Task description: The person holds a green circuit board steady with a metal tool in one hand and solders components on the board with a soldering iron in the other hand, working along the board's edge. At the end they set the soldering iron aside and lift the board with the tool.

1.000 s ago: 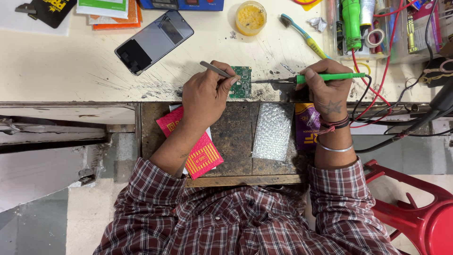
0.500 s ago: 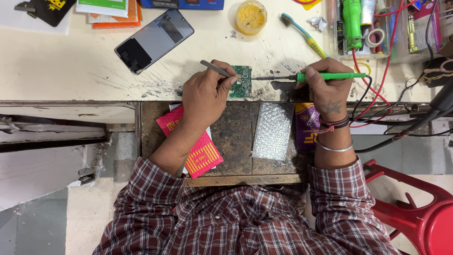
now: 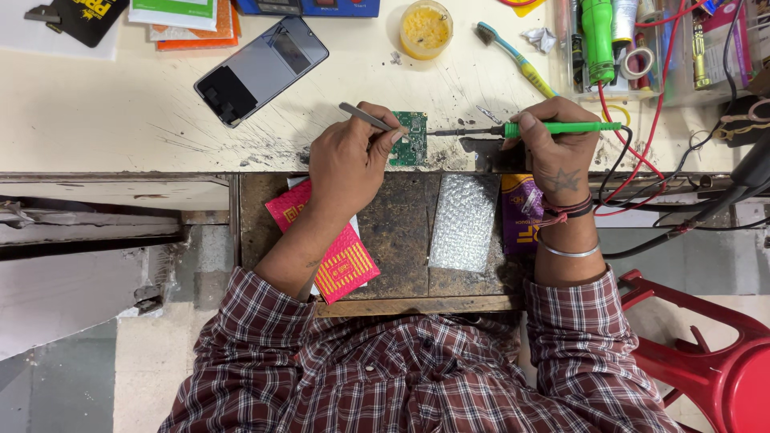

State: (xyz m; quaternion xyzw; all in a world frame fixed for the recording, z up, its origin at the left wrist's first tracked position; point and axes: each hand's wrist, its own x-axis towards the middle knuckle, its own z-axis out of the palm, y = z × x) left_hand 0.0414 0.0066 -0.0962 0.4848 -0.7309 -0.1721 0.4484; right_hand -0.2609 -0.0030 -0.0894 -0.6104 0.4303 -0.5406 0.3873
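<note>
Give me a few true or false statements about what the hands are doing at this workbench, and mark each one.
1. The right hand holds a green-handled soldering iron. True.
2. The left hand holds a toothbrush. False: it holds slim metal tweezers; the toothbrush lies untouched further up the bench.
3. The iron's tip points at a small green circuit board. True.
4. The phone lies under the right hand. False: it lies up and to the left, apart from both hands.
5. The yellow paste pot is closed with a lid. False: it stands open.
</note>
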